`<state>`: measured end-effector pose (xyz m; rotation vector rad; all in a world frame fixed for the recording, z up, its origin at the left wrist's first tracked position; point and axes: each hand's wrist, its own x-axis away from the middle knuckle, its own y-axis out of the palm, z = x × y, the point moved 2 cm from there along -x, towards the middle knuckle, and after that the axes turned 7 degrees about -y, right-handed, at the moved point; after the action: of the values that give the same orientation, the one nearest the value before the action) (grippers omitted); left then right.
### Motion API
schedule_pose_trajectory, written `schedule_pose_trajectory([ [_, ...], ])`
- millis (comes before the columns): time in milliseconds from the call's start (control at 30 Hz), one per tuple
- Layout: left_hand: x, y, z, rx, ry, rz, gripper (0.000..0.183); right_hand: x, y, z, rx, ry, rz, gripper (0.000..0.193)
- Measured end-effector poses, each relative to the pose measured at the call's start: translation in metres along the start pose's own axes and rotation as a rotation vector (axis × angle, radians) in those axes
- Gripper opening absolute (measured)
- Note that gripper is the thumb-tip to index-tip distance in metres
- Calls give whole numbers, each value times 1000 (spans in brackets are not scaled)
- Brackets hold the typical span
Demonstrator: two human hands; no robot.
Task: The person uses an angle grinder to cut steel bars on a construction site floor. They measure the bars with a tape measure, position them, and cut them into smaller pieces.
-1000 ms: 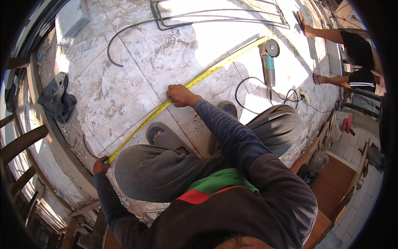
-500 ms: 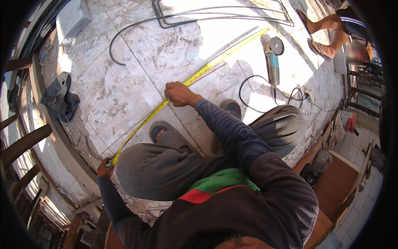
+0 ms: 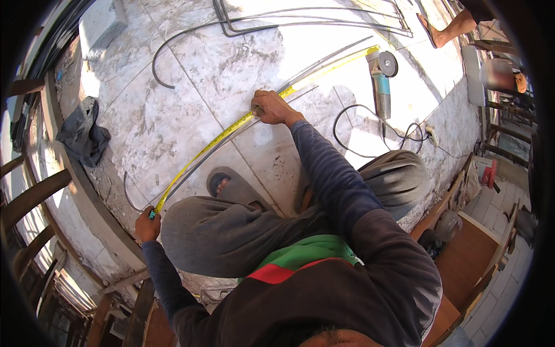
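Note:
A yellow tape measure (image 3: 224, 135) stretches diagonally across the tiled floor, bowing slightly between my hands. My left hand (image 3: 147, 224) is closed around its teal end piece beside my left knee. Farther along, my right hand (image 3: 272, 107) pinches the yellow blade, its thumb and fingers pressed together. Thin dark metal rods (image 3: 330, 59) lie along the tape; one passes under or into my right hand, and I cannot tell whether it is gripped too. The tape's far end reaches close to an angle grinder (image 3: 382, 87) with a teal body and a round disc.
Bent metal rod frames (image 3: 312, 24) lie at the far side. A black plastic bag (image 3: 84, 134) rests near the left wooden beam (image 3: 95, 202). The grinder's cord (image 3: 341, 124) loops right of my arm. Another person's leg (image 3: 457, 29) stands at the upper right.
My right hand has slid away from me and rightward along the tape. A dark rod now shows beside the tape between my hands. The other person at upper right has shifted.

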<state>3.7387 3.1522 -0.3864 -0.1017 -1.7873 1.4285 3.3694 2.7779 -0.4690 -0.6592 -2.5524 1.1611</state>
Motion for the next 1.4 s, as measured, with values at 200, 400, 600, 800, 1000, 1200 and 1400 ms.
schedule_pose_trajectory([
  [200,-19,48,29,-61,-88,-152,43,17,1,29,122,105,-16,13],
  [400,-5,54,45,-52,-56,-159,44,25,2,22,106,64,153,6],
  [600,14,26,77,45,90,-10,38,22,-6,25,209,31,139,8],
  [800,-2,16,82,26,270,27,32,29,-27,40,233,134,79,14],
  [1000,1,-10,103,-21,295,40,32,34,-31,51,226,140,93,15],
  [1200,-1,-1,96,-16,280,25,33,29,-35,48,236,100,129,11],
  [1400,2,8,103,-20,281,12,32,37,-32,57,210,118,137,10],
])
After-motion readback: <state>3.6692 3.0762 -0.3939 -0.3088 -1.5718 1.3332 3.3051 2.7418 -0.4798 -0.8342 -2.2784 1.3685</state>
